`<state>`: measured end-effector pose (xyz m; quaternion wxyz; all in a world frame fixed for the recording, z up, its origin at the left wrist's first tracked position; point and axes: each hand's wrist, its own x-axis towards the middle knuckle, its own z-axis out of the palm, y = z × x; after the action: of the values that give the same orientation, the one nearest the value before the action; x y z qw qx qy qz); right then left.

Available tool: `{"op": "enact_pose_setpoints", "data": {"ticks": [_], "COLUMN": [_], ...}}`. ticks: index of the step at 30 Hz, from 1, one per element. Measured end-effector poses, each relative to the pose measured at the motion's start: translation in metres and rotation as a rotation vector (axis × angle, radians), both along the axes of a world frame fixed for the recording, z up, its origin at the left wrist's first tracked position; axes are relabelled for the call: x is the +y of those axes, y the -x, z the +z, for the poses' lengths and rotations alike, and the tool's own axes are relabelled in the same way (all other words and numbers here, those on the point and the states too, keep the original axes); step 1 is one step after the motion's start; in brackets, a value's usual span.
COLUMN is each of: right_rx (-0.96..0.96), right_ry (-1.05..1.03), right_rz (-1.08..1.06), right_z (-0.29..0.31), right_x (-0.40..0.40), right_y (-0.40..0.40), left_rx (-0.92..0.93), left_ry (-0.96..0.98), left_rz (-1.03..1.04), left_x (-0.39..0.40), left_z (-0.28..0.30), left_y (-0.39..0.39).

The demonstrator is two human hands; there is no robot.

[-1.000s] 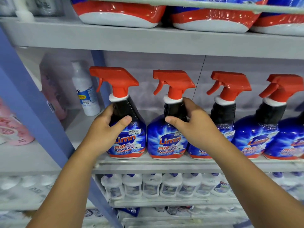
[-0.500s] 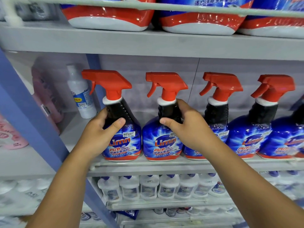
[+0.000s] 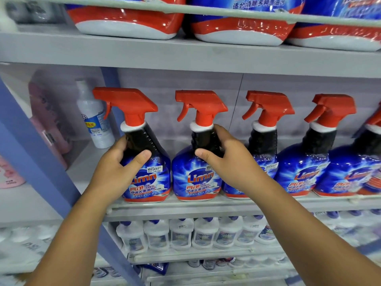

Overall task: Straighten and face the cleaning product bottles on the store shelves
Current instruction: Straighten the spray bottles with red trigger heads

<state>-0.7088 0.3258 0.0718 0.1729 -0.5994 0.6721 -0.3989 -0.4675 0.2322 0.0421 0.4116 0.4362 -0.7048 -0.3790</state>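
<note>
A row of blue spray bottles with red trigger heads stands along the front of the middle shelf (image 3: 206,207). My left hand (image 3: 115,170) grips the black neck of the leftmost spray bottle (image 3: 148,182), thumb across its front. My right hand (image 3: 228,159) grips the neck of the second spray bottle (image 3: 195,178). Both labels face outward and both bottles stand upright, side by side and touching. The third spray bottle (image 3: 266,141) is partly hidden behind my right wrist. Two more spray bottles (image 3: 305,172) stand to the right.
A white bottle (image 3: 94,118) stands behind the leftmost sprayer, pink bottles (image 3: 49,129) further left past a blue upright post (image 3: 39,157). Large red-and-blue refill containers (image 3: 127,19) fill the shelf above. Small white bottles (image 3: 181,234) line the shelf below.
Both hands keep the same hold on the two bottles. The two bottles have closed up slightly, and the view has shifted a little.
</note>
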Motion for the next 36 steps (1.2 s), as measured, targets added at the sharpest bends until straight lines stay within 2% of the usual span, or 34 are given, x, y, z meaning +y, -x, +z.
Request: {"op": "enact_pose_setpoints", "data": {"ticks": [2, 4, 6, 8, 10, 12, 14, 16, 22, 24, 26, 28, 30, 31, 33, 36], "right_rx": [-0.076, -0.160, -0.197, -0.209, -0.208, -0.195, -0.050, 0.089, 0.105, 0.099, 0.024, -0.103, -0.105, -0.084, -0.051, -0.007], "right_ry": [0.033, 0.131, 0.288, 0.369, 0.320, 0.181, 0.006, -0.080, -0.034, -0.055, 0.007, 0.234, 0.475, 0.507, 0.393, 0.036], "right_rz": [0.018, -0.031, -0.103, -0.229, -0.300, -0.233, -0.098, -0.065, -0.076, -0.042, -0.039, -0.156, -0.324, -0.397, -0.408, -0.206], "right_z": [0.001, 0.003, 0.008, 0.009, 0.009, 0.010, 0.010, 0.007, 0.005, 0.006, 0.004, 0.002, 0.002, 0.003, 0.002, 0.000], "right_x": [0.013, 0.035, 0.060, 0.076, 0.076, 0.067, 0.055, 0.047, 0.046, 0.050, 0.063, 0.089, 0.114, 0.120, 0.119, 0.104], "right_y": [0.010, 0.024, 0.041, 0.063, 0.087, 0.106, 0.113, 0.115, 0.119, 0.121, 0.129, 0.143, 0.165, 0.177, 0.202, 0.215], "left_rx": [0.015, 0.095, 0.193, 0.222, 0.226, 0.149, 0.041, -0.040, -0.092, -0.040, 0.040, 0.054, 0.060, 0.049, 0.006, -0.116], "left_ry": [0.197, 0.504, 0.653, 0.571, 0.391, 0.249, 0.180, 0.163, 0.193, 0.213, 0.391, 0.579, 0.558, 0.482, 0.326, 0.181], "left_rz": [0.157, 0.333, 0.335, 0.191, 0.087, 0.090, 0.107, 0.099, 0.092, 0.179, 0.340, 0.365, 0.213, 0.135, 0.051, 0.045], "left_x": [0.011, 0.030, 0.049, 0.061, 0.064, 0.060, 0.054, 0.052, 0.056, 0.061, 0.077, 0.095, 0.105, 0.107, 0.107, 0.105], "left_z": [-0.008, -0.018, -0.022, -0.017, -0.008, 0.000, 0.000, -0.003, -0.005, -0.006, -0.007, -0.008, -0.007, -0.006, -0.005, -0.003], "left_y": [0.001, 0.005, 0.018, 0.040, 0.064, 0.085, 0.103, 0.115, 0.123, 0.124, 0.129, 0.139, 0.156, 0.166, 0.187, 0.214]}}
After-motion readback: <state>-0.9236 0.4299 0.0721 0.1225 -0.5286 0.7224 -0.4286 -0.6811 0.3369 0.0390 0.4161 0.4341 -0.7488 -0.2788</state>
